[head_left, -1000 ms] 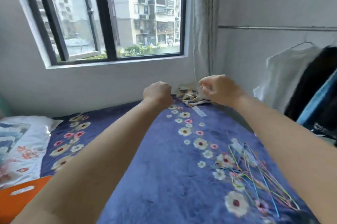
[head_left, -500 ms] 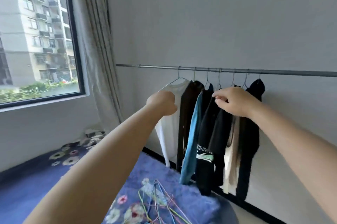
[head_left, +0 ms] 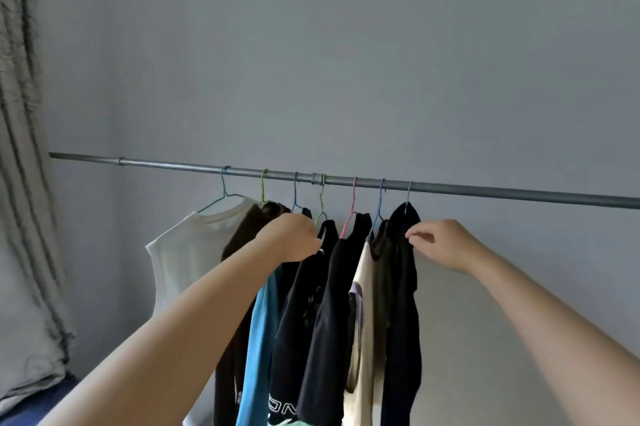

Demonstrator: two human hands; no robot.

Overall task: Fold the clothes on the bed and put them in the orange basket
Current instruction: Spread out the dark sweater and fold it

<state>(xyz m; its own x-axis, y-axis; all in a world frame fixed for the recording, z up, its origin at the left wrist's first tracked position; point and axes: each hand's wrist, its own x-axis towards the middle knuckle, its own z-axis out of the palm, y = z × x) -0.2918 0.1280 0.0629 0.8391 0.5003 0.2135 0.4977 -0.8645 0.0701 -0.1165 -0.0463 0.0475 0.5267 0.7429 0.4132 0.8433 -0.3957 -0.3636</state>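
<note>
I am reaching both hands up to the clothes (head_left: 346,304) hanging lengthwise from the rail (head_left: 450,187): left hand (head_left: 290,241) curled among them, right hand (head_left: 441,243) pinching the outermost black garment (head_left: 401,304), nearest it.

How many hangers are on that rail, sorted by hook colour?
Hooks on the rail:
Blue or teal: 3
Green: 2
Pink: 1
Grey: 1
Total: 7

Left hand (head_left: 289,238) fisted; right hand (head_left: 441,243) pinching.
</note>
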